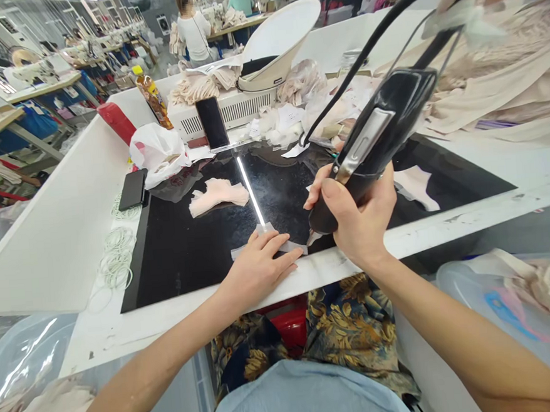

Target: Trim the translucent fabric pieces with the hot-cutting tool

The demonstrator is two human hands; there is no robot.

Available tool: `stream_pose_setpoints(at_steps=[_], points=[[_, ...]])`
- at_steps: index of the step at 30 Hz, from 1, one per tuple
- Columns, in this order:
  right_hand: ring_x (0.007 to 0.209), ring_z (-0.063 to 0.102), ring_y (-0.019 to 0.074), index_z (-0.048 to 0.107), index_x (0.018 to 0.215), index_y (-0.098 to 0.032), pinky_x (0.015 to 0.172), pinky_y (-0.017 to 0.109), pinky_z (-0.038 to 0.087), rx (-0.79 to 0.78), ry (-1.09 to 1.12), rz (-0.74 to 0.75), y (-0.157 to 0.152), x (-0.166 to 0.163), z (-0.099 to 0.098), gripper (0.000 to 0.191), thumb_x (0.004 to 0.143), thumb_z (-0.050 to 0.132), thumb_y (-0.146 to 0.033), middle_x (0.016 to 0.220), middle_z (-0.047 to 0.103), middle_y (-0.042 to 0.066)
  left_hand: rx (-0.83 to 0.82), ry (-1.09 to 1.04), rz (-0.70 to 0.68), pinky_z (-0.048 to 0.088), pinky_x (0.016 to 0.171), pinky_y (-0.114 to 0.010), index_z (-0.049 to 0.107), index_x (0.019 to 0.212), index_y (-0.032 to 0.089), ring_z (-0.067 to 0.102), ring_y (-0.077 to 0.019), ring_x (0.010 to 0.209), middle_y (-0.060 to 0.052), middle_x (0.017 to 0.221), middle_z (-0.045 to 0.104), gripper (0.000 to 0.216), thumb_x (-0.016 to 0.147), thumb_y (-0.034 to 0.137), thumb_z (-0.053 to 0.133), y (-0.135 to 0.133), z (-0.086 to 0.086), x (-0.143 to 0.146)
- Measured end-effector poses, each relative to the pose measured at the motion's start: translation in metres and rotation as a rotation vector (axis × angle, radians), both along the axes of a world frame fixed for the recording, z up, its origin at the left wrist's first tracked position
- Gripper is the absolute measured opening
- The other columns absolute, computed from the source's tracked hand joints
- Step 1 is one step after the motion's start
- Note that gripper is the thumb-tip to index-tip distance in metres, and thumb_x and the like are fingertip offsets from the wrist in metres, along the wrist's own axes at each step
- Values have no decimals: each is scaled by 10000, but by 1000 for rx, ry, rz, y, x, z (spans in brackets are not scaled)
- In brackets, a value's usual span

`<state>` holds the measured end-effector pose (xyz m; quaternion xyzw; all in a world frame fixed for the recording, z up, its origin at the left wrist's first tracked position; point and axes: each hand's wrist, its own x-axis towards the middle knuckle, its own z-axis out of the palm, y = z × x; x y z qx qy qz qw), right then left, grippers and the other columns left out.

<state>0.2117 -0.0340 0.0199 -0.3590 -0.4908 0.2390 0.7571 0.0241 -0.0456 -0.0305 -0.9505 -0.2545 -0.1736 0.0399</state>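
Rows of white sewing machines (37, 73) fill the workshop beyond our white-edged counter (324, 271), whose smooth, glossy black panel (184, 250) seems chosen to make pale pieces stand out. Our left hand (259, 262) lies flat, fingers extended and pinching nothing, on a small translucent grey fabric piece (293, 247) near the front edge, probably to keep it from slipping, while our right hand (363, 215) has its grip wrapped around a bulky black handheld tool (385, 126), tip angled down by the fabric's right end, perhaps for control; a layered pale-pink fabric stack (218, 195) lies apart, farther back
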Motion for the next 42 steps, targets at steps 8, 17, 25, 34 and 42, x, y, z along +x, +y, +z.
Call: stream_pose_setpoints(at_steps=[8, 17, 25, 34, 42], points=[[530, 593, 117, 539, 963, -279, 527, 310, 563, -10, 13, 3, 0, -2, 0, 327, 782, 800, -357, 794, 643, -40, -4, -1, -3, 484, 1075, -556, 695, 1248, 229, 607, -294, 1220, -135, 1307, 655, 300, 1031, 336, 518, 0, -1, 1], [531, 607, 114, 545, 979, -288, 526, 302, 580, -12, -7, 0, 0, -1, -2, 309, 798, 782, -367, 798, 649, -47, 8, 9, -4, 466, 1088, -564, 682, 1276, 246, 590, -296, 1246, -138, 1322, 641, 308, 1027, 341, 526, 0, -4, 1], [538, 594, 116, 532, 984, -274, 525, 307, 548, -5, 49, 69, -9, -2, 0, 332, 793, 796, -334, 792, 648, -35, 18, 25, 3, 468, 1081, -576, 673, 1291, 252, 591, -305, 1249, -138, 1324, 643, 316, 1036, 333, 505, -1, -4, 1], [598, 548, 104, 480, 960, -281, 562, 280, 542, -124, -11, -4, -9, -8, 1, 345, 810, 743, -445, 784, 589, -47, 21, 31, -11, 466, 1092, -581, 678, 1283, 249, 585, -310, 1234, -137, 1339, 632, 309, 1028, 297, 511, 1, -3, -1], [705, 541, 124, 474, 958, -288, 676, 305, 546, -194, -72, -17, -5, -4, 14, 414, 764, 768, -504, 834, 585, -44, 83, 1, -96, 489, 1045, -620, 646, 1348, 244, 610, -342, 1197, -147, 1287, 651, 398, 1050, 382, 423, 22, -17, -8]])
